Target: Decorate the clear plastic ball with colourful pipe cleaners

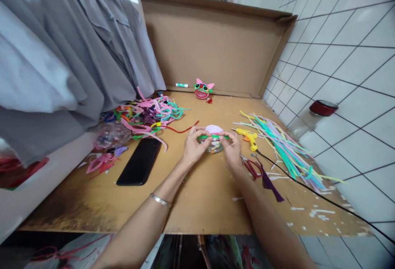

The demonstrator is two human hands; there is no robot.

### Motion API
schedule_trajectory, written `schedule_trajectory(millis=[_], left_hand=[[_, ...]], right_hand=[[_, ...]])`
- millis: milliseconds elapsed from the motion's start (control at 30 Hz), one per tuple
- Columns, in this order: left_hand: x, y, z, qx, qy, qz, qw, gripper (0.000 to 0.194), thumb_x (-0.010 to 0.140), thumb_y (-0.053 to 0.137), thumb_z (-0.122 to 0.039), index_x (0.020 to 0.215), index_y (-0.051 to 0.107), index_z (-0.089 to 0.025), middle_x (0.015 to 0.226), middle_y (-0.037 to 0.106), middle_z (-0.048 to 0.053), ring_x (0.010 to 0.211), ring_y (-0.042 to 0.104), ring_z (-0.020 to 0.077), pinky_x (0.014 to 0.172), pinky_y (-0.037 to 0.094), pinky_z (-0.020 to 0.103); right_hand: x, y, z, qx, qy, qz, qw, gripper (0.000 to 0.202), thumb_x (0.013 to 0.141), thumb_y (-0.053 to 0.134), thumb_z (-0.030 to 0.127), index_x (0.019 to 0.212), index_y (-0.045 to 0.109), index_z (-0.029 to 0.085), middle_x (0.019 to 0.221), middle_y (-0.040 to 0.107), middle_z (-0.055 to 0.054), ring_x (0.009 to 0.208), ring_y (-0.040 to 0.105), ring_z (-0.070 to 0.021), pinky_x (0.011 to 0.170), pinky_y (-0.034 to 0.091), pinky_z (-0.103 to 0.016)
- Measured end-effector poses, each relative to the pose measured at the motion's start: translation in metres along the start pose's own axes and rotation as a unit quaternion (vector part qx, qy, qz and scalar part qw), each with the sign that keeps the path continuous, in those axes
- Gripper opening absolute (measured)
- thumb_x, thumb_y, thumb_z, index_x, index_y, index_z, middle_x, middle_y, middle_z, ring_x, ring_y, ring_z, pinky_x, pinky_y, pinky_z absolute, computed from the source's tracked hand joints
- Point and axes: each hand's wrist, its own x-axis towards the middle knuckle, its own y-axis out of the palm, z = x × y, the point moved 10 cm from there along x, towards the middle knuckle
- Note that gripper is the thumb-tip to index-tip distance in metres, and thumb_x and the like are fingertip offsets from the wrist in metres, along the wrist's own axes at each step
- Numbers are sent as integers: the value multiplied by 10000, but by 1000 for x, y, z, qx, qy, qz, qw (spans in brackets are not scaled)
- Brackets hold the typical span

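Note:
Both hands meet over the middle of the brown board. My left hand (195, 144) pinches a green pipe cleaner (215, 136) at its left side. Fingers of my right hand (232, 146) close on the right side of the same strip. Around and beneath it is a small round craft piece, with a pale lilac top (214, 128) and a multicoloured lower part (214, 149); the fingers partly hide it. Just right of my right hand lie a yellow hot glue gun (248, 138) and red-handled scissors (253, 168). A red pipe cleaner (182, 131) reaches toward my left hand.
A tangled pipe-cleaner pile (154, 110) and a black phone (139, 161) lie left. Loose straight pipe cleaners (284, 149), a purple tassel (272, 186) and a black cord (308, 191) lie right. A finished animal-face craft (203, 90) and a marker (182, 85) sit by the cardboard wall (210, 47).

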Motion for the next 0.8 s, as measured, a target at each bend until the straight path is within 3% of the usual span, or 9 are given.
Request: schedule_trajectory(millis=[500, 800], left_hand=[[12, -11, 11, -23, -57, 62, 996, 153, 607, 756, -311, 636, 672, -187, 901, 645, 50, 882, 616, 190, 873, 460, 338], [10, -10, 22, -23, -103, 44, 993, 307, 546, 744, -245, 838, 663, -195, 876, 646, 23, 797, 583, 176, 706, 457, 283]], right_hand=[[-5, 10, 15, -35, -38, 40, 998, 104, 740, 591, 247, 766, 687, 218, 909, 555, -43, 936, 560, -205, 859, 458, -358], [-7, 11, 19, -46, -48, 48, 997, 105, 738, 574, 228, 756, 678, 221, 916, 545, -40, 965, 551, -205, 875, 450, -350]])
